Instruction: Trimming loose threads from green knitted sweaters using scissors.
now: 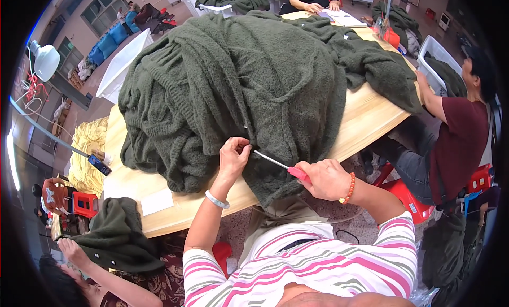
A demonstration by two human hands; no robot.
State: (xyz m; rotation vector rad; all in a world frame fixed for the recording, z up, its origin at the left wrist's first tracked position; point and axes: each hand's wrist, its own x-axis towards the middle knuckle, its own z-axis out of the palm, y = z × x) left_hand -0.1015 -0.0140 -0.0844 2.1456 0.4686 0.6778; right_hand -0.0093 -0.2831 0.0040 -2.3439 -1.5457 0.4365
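A large heap of dark green knitted garments (286, 89) covers the middle of the table in front of me. My left hand (231, 162), with a pale bangle at its wrist, is closed in a pinch on the edge of one garment near the front of the heap. My right hand (330, 180), with an orange bead bracelet, is wrapped round the pink handle of a tool with a thin metal shaft (272, 160). The shaft points left, its tip at the knit beside my left fingertips. What the tip touches is too small to make out.
Pale wooden table (366, 118); a white paper (157, 202) and phone on a stand (99, 165) at left. Co-workers sit at right (461, 126), lower left (74, 254) and the far end. White bins (124, 63) and red stools (405, 198) stand around.
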